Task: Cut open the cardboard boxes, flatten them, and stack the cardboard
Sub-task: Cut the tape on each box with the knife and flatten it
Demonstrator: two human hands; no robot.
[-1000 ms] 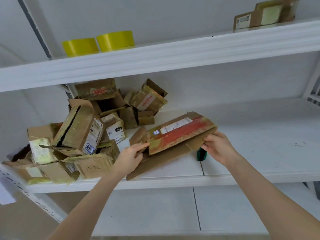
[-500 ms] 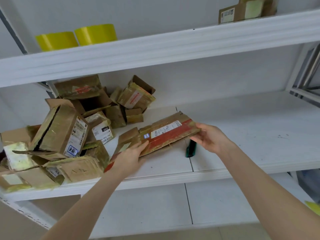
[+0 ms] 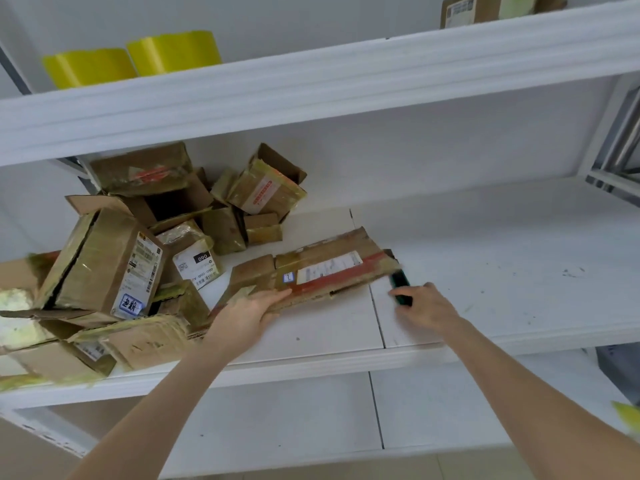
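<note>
Left hand [image 3: 247, 315] grips one flattened box [image 3: 322, 271] on the shelf [image 3: 502, 258]. Right hand [image 3: 427, 306] touches one green cutter [image 3: 398, 284], grip unclear

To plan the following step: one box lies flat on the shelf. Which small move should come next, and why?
Probably close the right hand round the green cutter and lift it: the flattened cardboard lies on the shelf, the left hand holds it, and taped boxes wait at its left.

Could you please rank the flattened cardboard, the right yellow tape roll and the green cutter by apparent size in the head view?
1. flattened cardboard
2. right yellow tape roll, base hidden
3. green cutter, at the right hand
</note>
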